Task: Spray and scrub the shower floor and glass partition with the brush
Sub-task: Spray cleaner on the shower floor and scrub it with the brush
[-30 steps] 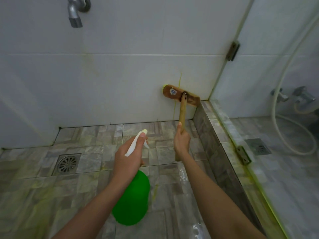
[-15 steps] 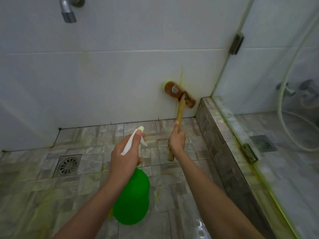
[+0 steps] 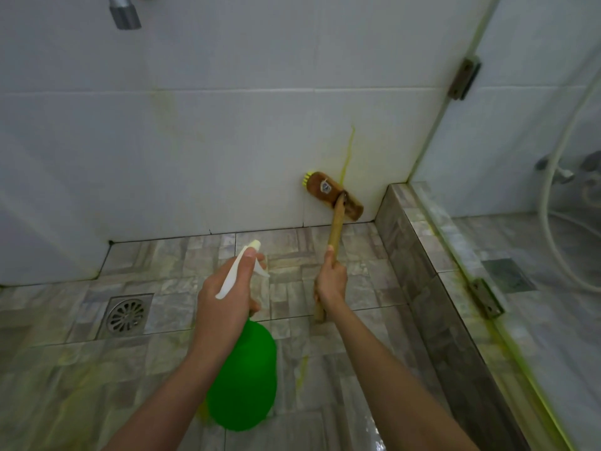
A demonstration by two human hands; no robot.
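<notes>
Down slid the brush [image 3: 328,192], gripped by the right hand [image 3: 330,283]; left hand [image 3: 221,297] grips the spray bottle [image 3: 242,379]; wet floor [image 3: 331,385] could cause slips.

The spout [image 3: 125,14] is cut off by the top edge. The label [image 3: 325,187] on the head of the brush [image 3: 353,209] is too small to read. Most bristles are hidden against the wall [image 3: 227,141]. The right hand [image 3: 330,281] covers the middle of the handle. The left hand [image 3: 224,297] hides the neck of the spray bottle [image 3: 247,379]. Behind the glass partition [image 3: 520,109], the hose [image 3: 549,222] and taps [image 3: 559,172] appear blurred. The hose runs off the right edge.
</notes>
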